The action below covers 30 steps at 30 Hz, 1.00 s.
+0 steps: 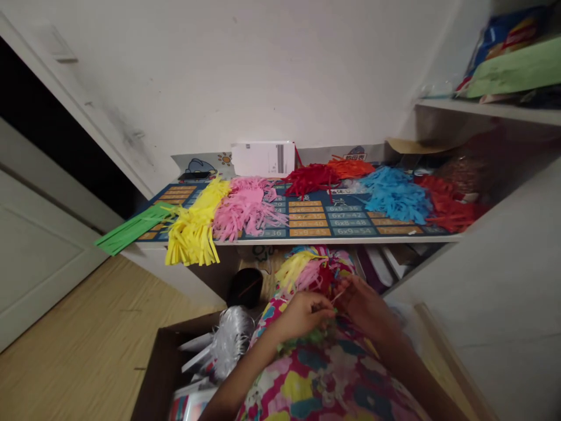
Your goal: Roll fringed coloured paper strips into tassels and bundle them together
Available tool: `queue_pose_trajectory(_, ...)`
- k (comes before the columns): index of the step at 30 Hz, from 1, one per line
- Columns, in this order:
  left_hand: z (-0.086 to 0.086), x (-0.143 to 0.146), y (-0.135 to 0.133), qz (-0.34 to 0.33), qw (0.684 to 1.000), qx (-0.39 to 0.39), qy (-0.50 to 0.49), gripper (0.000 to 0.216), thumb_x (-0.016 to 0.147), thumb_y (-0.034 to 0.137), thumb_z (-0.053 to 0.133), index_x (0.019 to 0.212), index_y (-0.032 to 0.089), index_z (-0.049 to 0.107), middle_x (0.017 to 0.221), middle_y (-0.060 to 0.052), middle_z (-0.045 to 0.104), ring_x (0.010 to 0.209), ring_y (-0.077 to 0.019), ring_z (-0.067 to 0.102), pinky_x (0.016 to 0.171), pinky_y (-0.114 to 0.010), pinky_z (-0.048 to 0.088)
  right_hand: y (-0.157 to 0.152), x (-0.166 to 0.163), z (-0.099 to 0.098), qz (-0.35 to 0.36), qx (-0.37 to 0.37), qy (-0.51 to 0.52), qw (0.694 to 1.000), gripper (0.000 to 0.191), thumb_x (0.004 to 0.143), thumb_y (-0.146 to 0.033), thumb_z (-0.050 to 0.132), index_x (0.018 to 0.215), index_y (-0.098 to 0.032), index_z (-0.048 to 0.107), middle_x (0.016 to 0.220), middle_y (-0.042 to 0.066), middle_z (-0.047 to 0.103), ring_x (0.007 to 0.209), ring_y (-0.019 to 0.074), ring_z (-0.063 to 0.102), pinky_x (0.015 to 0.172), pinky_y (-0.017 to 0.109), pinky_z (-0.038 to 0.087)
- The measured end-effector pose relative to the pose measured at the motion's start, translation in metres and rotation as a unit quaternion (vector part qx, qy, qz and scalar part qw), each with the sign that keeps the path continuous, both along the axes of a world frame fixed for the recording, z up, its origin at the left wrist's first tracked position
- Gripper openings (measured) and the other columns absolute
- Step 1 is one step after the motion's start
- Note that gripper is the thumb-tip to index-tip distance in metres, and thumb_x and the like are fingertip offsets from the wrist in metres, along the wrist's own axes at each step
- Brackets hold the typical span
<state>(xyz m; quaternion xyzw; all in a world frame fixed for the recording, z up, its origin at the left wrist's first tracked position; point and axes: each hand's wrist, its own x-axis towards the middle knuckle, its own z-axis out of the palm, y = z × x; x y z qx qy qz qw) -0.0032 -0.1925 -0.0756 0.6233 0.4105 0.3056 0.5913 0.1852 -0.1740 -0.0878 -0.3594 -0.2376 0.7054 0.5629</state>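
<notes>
My left hand (303, 316) and my right hand (366, 307) meet in my lap, both closed in a pinch. They grip a multicoloured bundle of fringed paper strips (313, 270) in yellow, pink and red, and a thin white tie (337, 297) runs between the fingers. The bundle rests just under the desk's front edge, above my flowered clothing.
On the desk (307, 238) lie fringed paper piles: green (131, 228), yellow (195, 225), pink (248, 207), dark red (311, 178), orange (350, 168), blue (397, 196), red (447, 204). A cardboard box (162, 362) with silver fringe (232, 339) stands on the floor at left. Shelves rise at right.
</notes>
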Motion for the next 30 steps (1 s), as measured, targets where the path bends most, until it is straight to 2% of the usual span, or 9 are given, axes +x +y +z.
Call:
queue_pose_trajectory(3,-0.003,0.002,0.001,-0.015,1.0,-0.003,0.009,0.032,0.082,0.047,0.069,0.079,0.015,0.073,0.061,-0.003,0.069,0.051,-0.0139,0.06,0.051,-0.022,0.041,0.01,0.013,0.009,-0.038,-0.011,0.045,0.998,0.028,0.065,-0.037,0.088,0.077,-0.023,0.067,0.071,-0.003,0.062,0.066,0.0128,0.061,0.071,0.029,0.058)
queue_pose_trajectory(5,-0.003,0.002,0.002,-0.011,1.0,0.004,0.009,0.03,0.082,0.045,0.069,0.08,0.016,0.075,0.064,-0.004,0.071,0.056,-0.0154,0.063,0.054,-0.023,0.043,0.013,0.018,0.018,-0.045,0.009,0.026,0.999,0.029,0.064,-0.037,0.089,0.075,-0.023,0.066,0.066,-0.004,0.057,0.059,0.0112,0.056,0.064,0.027,0.057)
queue_pose_trajectory(9,0.002,-0.004,0.009,0.09,0.992,0.058,-0.068,0.022,0.076,0.04,0.078,0.075,0.018,0.076,0.097,-0.01,0.077,0.099,-0.0242,0.07,0.085,-0.03,0.051,0.006,0.017,0.032,-0.093,0.077,-0.126,0.985,0.032,0.07,-0.046,0.082,0.069,-0.021,0.062,0.055,-0.006,0.045,0.043,0.0073,0.035,0.04,0.021,0.037)
queue_pose_trajectory(10,0.004,-0.007,0.011,0.127,0.986,0.04,-0.102,0.024,0.072,0.041,0.081,0.075,0.018,0.076,0.097,-0.01,0.077,0.1,-0.0247,0.07,0.086,-0.031,0.052,0.002,0.015,0.035,-0.117,0.094,-0.196,0.969,0.032,0.072,-0.049,0.08,0.07,-0.021,0.064,0.055,-0.005,0.048,0.043,0.0078,0.036,0.04,0.021,0.036)
queue_pose_trajectory(12,0.005,-0.009,0.012,0.191,0.965,-0.05,-0.173,0.035,0.063,0.045,0.087,0.079,0.017,0.076,0.08,-0.007,0.076,0.08,-0.0214,0.071,0.073,-0.03,0.054,-0.008,0.009,0.038,-0.136,0.133,-0.353,0.916,0.03,0.075,-0.05,0.075,0.073,-0.021,0.069,0.058,-0.002,0.058,0.049,0.0113,0.047,0.047,0.024,0.04)
queue_pose_trajectory(14,0.004,-0.009,0.01,0.232,0.932,-0.145,-0.236,0.047,0.053,0.046,0.093,0.082,0.015,0.074,0.062,-0.001,0.07,0.058,-0.0157,0.065,0.059,-0.026,0.051,-0.016,0.002,0.04,-0.1,0.184,-0.471,0.857,0.029,0.08,-0.048,0.069,0.072,-0.021,0.071,0.062,0.001,0.065,0.056,0.0154,0.055,0.054,0.026,0.044)
queue_pose_trajectory(16,0.004,-0.006,0.008,0.249,0.908,-0.188,-0.28,0.052,0.046,0.043,0.096,0.08,0.013,0.071,0.058,0.001,0.067,0.051,-0.0131,0.062,0.054,-0.024,0.049,-0.022,-0.007,0.04,-0.048,0.225,-0.518,0.824,0.031,0.085,-0.047,0.063,0.071,-0.021,0.072,0.062,0.002,0.067,0.056,0.0169,0.059,0.055,0.027,0.044)
queue_pose_trajectory(22,0.004,-0.002,0.004,0.269,0.889,-0.187,-0.319,0.049,0.045,0.037,0.097,0.075,0.013,0.067,0.055,0.002,0.065,0.049,-0.0106,0.062,0.051,-0.02,0.047,-0.025,-0.021,0.034,-0.012,0.249,-0.542,0.803,0.031,0.089,-0.047,0.06,0.076,-0.022,0.074,0.069,0.003,0.072,0.058,0.0178,0.064,0.055,0.026,0.046)
queue_pose_trajectory(30,0.008,-0.001,0.002,0.254,0.886,-0.197,-0.333,0.049,0.044,0.036,0.098,0.074,0.012,0.067,0.058,0.001,0.069,0.051,-0.012,0.064,0.055,-0.022,0.051,-0.026,-0.021,0.027,-0.003,0.259,-0.527,0.81,0.03,0.089,-0.047,0.061,0.076,-0.023,0.074,0.066,0.004,0.071,0.057,0.0191,0.064,0.055,0.028,0.049)
